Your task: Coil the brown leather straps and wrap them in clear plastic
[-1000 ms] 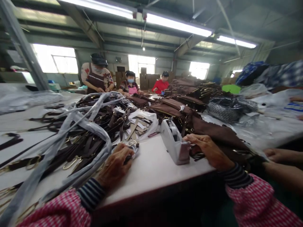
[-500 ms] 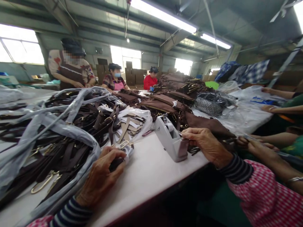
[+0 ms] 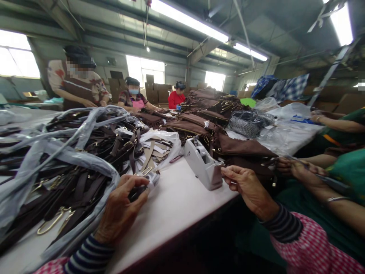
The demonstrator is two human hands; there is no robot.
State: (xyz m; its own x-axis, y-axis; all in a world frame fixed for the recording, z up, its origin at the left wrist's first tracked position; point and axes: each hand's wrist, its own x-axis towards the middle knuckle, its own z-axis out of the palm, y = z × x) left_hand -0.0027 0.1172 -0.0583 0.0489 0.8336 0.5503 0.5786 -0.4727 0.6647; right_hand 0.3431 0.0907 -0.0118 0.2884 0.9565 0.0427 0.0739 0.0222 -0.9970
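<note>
My left hand (image 3: 121, 207) is wrapped round a dark bundled strap (image 3: 136, 193), with a gold hook and clear wrapping (image 3: 154, 178) showing past its fingers. The hand rests low over the white table (image 3: 168, 213). Just off the front end of a grey tape dispenser (image 3: 203, 167), my right hand (image 3: 251, 190) has thumb and forefinger pinched together. Whatever lies in that pinch is too small to make out; it is at the dispenser's cutting edge. Beyond my left hand lies a plastic bag of beige and white strips (image 3: 155, 148).
Brown straps with gold hooks (image 3: 76, 186) and clear plastic heap up at left. Brown bags (image 3: 242, 148) are piled behind the dispenser. On the right, a co-worker's hands (image 3: 302, 171) handle a brown bag close by. Several people stand or sit across the table.
My right hand has drawn slightly down and toward me from the dispenser's front end. The left hand keeps its hold on the strap. The view has turned a little to the right.
</note>
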